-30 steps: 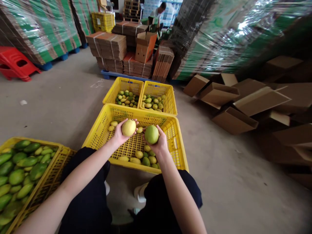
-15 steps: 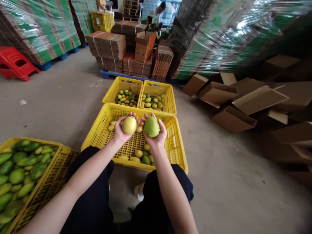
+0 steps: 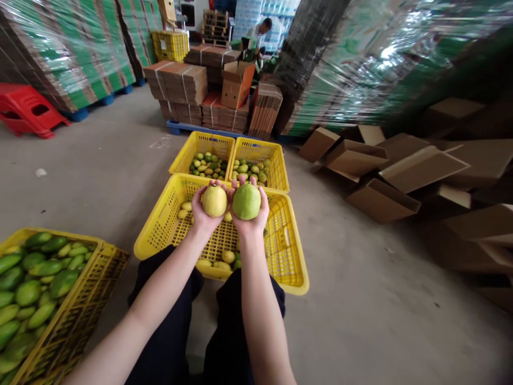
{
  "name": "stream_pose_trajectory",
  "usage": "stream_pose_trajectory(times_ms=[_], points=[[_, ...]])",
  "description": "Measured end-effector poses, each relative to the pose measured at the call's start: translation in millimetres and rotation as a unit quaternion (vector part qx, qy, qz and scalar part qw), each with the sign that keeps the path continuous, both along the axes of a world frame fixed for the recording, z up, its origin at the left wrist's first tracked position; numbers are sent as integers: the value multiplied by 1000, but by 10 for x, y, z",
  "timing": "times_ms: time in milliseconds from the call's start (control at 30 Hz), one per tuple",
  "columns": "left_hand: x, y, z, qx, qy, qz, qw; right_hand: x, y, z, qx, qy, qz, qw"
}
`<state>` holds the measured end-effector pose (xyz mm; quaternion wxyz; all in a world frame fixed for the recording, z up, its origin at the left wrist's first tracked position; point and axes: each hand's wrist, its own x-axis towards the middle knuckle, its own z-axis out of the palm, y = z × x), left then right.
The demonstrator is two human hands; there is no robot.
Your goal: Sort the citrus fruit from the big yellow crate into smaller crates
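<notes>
Yellow fruit (image 3: pixel 215 201) sits cupped in left grip (image 3: pixel 201 216).

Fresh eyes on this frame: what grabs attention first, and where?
Probably the yellow fruit in the left hand and the green fruit in the right hand, held side by side above the big yellow crate. After those, likely the bright red stool at the far left and the jumbled cardboard boxes on the right.
</notes>
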<state>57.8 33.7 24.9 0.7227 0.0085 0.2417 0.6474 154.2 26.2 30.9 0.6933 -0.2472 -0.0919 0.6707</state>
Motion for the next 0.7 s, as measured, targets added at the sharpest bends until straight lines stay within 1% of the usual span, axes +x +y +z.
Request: stream_pose_trajectory(times_ms=[100,167,233,333,400,533,633,700], points=[[63,0,15,0,-41,-6,999,79,10,29,3,-2,-1,1000],[110,6,-5,0,-76,-11,997,131,24,22,3,4,-11,1000],[139,13,-36,-10,-88,-17,996,171,42,0,-2,-2,-17,1000],[129,17,-65,-17,-78,-26,996,204,61,-34,-16,-24,-15,999],[96,15,-60,-15,-73,-25,997,207,56,-46,-21,-17,-19,999],[29,11,-30,-11,-70,-25,997,177,5,-40,3,10,-17,1000],[-5,10,-29,3,-52,-34,998,149,-42,-14,23,-3,-9,1000],[-23,6,-37,10,-43,-43,998,144,-70,5,23,-14,-5,1000]])
